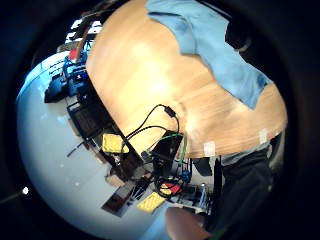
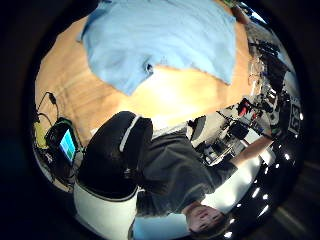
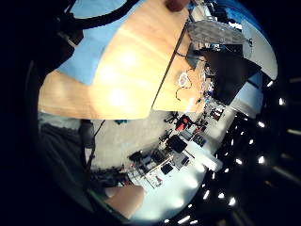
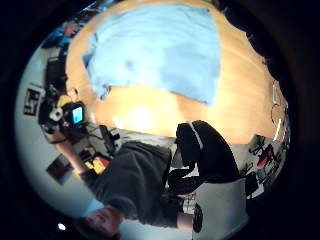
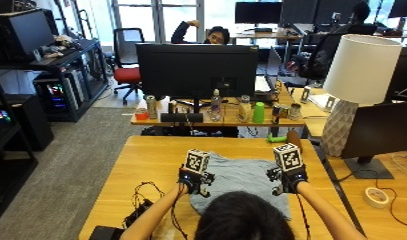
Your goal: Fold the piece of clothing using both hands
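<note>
From behind, the blue shirt [image 5: 239, 181] lies flat on the table [image 5: 153, 160], left hand [image 5: 194, 181] and right hand [image 5: 287, 179] above it; their fingers I can't make out. Palm views show the shirt [image 2: 160, 40] ungripped; uneven grabs could skew the fold.

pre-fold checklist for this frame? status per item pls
1. Blue shirt lies on the wooden table: ok.
2. Shirt spread mostly flat, as both thumb side palm views show: ok, though one edge is rumpled.
3. Left hand over the shirt's left edge: ok.
4. Right hand over the shirt's right edge: ok.
5. Either hand already holding cloth: cannot tell; the palm views show the shirt apart from the palms.
6. Cables on the table beside the left forearm lie apart from the shirt: ok.
</note>
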